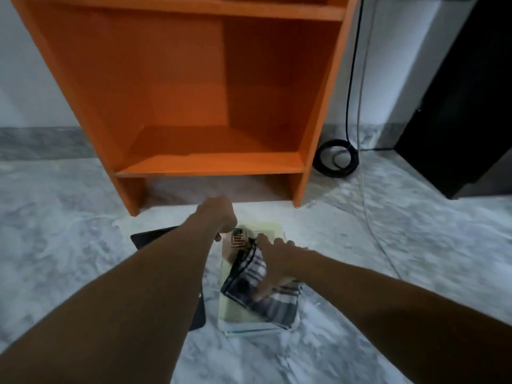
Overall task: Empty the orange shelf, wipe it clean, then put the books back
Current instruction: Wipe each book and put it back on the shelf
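Observation:
The orange shelf [210,164] stands against the wall with nothing in its lower compartment. In front of it a stack of pale books [243,318] lies on the marble floor, with a checked cloth [266,303] on top. My right hand [277,261] rests on the cloth, fingers spread and touching it. Over the far end of the stack, my left hand [217,214] has its fingers curled downward; what they hold is hidden. A dark flat book or folder [155,235] lies to the left, partly under my left forearm.
A coiled black cable [336,157] lies right of the shelf, with cords running up the wall. A thin grey wire [374,225] trails across the floor. A black cabinet [457,120] stands at the right.

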Demonstrator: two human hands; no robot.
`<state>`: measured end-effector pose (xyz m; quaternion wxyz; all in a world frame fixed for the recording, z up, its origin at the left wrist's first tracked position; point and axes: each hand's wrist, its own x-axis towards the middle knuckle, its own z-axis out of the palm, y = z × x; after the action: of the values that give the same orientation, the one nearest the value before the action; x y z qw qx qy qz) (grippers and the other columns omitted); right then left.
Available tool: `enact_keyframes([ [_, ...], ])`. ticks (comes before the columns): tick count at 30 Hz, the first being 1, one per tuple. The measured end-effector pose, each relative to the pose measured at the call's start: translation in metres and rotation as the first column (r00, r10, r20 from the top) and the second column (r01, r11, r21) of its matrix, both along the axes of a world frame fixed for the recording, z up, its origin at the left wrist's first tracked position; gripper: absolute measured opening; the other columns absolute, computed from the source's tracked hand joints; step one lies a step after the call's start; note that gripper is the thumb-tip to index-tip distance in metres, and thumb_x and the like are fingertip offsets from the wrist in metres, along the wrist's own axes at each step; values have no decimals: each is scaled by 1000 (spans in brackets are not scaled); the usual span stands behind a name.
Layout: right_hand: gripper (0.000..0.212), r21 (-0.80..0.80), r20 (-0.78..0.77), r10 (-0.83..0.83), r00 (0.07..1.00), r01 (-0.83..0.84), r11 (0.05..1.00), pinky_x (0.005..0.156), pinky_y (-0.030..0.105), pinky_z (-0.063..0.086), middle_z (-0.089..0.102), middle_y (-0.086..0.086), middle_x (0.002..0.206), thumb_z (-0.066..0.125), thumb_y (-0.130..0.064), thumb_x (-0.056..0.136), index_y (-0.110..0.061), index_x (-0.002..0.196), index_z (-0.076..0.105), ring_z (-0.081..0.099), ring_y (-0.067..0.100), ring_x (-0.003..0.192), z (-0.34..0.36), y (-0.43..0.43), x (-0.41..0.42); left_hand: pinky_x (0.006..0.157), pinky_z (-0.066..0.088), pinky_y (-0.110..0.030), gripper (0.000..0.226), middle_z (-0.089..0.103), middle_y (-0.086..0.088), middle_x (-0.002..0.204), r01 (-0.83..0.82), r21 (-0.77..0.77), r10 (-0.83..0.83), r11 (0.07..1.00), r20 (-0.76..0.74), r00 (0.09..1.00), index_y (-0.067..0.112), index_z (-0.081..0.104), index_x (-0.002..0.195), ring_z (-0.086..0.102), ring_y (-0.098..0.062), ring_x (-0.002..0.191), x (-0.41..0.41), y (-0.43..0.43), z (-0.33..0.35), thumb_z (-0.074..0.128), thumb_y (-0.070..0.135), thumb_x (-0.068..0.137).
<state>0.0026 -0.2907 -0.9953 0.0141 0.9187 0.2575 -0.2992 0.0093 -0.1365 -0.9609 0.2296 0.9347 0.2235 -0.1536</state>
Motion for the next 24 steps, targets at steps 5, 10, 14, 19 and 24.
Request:
enact_keyframes([
  [5, 51, 176, -11, -144, 990, 143, 974, 61, 28, 44, 56, 6, 97, 82, -34, 72, -13, 103, 46, 56, 23, 83, -21, -3, 5, 72, 62, -38, 10, 67, -17, 93, -83, -100, 74, 991, -91, 993, -3, 58, 90, 74, -33, 85, -7, 2, -52, 56, 7, 93],
  [10, 18, 368, -93, -559, 824, 550, 750, 58, 27, 42, 54, 6, 85, 63, -17, 84, -10, 98, 53, 53, 23, 78, -28, -4, 27, 81, 60, -45, 23, 61, -16, 95, -217, -210, 198, 953, -107, 974, 4, 49, 79, 68, -35, 90, -6, 2, -81, 69, 10, 88],
  [14, 11, 401, -236, -687, 687, 713, 575, 57, 27, 40, 48, 3, 72, 61, -14, 86, -11, 89, 50, 54, 23, 73, -36, 0, 30, 82, 61, -44, 24, 61, -13, 88, -318, -310, 290, 896, -135, 948, 1, 51, 88, 69, -31, 82, -6, 10, -92, 72, 14, 87],
  [19, 23, 418, -462, -749, 475, 862, 288, 49, 25, 32, 44, 2, 69, 55, -16, 87, -18, 71, 38, 39, 16, 56, -39, 0, 29, 84, 58, -43, 36, 59, -21, 123, -428, -487, 413, 761, -144, 899, -6, 54, 114, 61, -39, 112, -15, 17, -96, 74, 6, 86],
  [24, 12, 419, -617, -682, 394, 897, 139, 69, 32, 51, 61, 11, 78, 65, -9, 85, -10, 83, 53, 59, 25, 71, -28, -7, 27, 75, 56, -34, 37, 60, -18, 125, -443, -552, 405, 706, -199, 892, -7, 56, 118, 60, -34, 113, -21, 28, -95, 73, 4, 87],
])
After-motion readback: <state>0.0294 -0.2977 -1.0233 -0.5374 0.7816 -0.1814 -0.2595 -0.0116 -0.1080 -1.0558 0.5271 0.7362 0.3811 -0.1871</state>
